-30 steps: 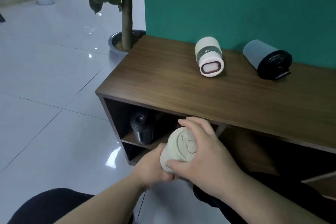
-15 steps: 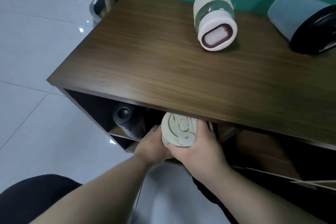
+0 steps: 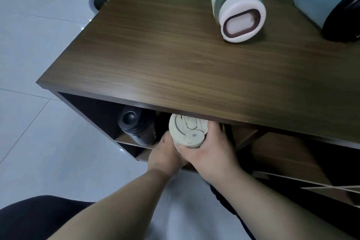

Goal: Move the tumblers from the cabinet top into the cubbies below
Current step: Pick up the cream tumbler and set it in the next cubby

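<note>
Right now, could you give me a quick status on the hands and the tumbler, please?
Left hand and right hand both on cream tumbler, at upper cubby mouth. Black tumbler close on its left.

Cream tumbler (image 3: pixel 188 131) upright at mouth of upper left cubby (image 3: pixel 109 115), lid facing up. Black tumbler (image 3: pixel 137 127) upright inside same cubby, just left. White green-banded tumbler (image 3: pixel 236 4) and grey black-lidded tumbler (image 3: pixel 329 2) on their sides on cabinet top (image 3: pixel 165 60).

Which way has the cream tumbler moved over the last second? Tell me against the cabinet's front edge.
Yes. The cream tumbler, held in both hands, has gone up and inward: earlier it hung below and in front of the cabinet top; now its lid is tucking under the front edge, beside the black tumbler.
</note>
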{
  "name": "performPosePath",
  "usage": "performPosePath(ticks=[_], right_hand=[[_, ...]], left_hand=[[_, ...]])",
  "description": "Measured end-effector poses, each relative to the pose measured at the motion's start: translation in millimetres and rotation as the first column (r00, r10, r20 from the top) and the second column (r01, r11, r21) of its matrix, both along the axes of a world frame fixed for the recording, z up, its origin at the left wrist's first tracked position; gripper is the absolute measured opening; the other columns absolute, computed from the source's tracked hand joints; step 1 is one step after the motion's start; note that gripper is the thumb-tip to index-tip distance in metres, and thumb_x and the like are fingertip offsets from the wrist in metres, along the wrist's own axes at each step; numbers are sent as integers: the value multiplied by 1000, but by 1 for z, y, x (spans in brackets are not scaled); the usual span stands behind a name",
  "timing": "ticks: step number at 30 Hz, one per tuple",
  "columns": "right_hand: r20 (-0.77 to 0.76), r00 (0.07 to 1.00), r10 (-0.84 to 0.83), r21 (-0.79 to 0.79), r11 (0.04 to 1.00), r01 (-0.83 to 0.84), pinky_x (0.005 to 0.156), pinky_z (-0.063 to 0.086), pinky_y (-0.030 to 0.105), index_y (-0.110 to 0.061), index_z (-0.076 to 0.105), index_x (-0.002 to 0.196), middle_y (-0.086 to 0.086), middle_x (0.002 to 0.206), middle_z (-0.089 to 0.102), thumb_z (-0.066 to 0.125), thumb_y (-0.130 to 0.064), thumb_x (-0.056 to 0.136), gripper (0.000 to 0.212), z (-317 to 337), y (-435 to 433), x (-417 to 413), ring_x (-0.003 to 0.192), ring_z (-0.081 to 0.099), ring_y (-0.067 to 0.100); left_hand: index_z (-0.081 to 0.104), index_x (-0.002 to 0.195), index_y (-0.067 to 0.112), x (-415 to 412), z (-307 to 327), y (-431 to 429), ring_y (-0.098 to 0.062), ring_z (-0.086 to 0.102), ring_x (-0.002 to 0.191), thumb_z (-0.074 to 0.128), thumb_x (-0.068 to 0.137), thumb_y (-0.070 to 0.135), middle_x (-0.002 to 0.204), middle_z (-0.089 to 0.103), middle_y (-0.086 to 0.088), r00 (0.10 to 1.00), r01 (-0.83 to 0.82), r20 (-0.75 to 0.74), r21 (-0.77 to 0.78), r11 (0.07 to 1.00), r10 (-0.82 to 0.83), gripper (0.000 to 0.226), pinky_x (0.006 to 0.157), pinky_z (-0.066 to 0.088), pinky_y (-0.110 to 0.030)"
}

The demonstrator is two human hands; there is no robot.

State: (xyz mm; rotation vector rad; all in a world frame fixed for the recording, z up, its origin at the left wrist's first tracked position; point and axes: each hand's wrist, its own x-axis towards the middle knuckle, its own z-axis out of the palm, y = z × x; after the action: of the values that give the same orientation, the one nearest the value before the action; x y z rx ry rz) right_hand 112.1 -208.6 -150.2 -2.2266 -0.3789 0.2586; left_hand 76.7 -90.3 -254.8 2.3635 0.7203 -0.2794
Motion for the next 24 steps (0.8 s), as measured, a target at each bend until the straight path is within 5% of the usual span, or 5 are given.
performPosePath(ticks=[6,13,24], right_hand=[[9,999,-42,-1,999,42,101,46,39,-30,48,126,-4,128,58,78,-58,52,85,-3,4,3,123,54,18],[9,994,-110,16,994,110,101,47,41,-33,46,127,-5,130,60,76,-63,48,89,-7,7,3,125,55,17],[7,978,-209,-6,978,209,102,44,43,-18,42,132,8,134,53,89,-47,52,97,-2,10,-10,126,50,30]], left_hand=[[45,144,23,2,-3,-2,-27,61,121,56,85,43,139,55,-3,1000,-19,10,34,999,19,63,92,51,-35],[42,146,22,3,-14,3,-29,65,114,73,76,41,137,58,-2,1000,-4,9,46,999,3,79,86,52,-36],[32,152,20,4,-12,6,-29,69,108,68,83,40,134,62,-5,998,59,-14,114,992,-58,81,80,51,-36]])
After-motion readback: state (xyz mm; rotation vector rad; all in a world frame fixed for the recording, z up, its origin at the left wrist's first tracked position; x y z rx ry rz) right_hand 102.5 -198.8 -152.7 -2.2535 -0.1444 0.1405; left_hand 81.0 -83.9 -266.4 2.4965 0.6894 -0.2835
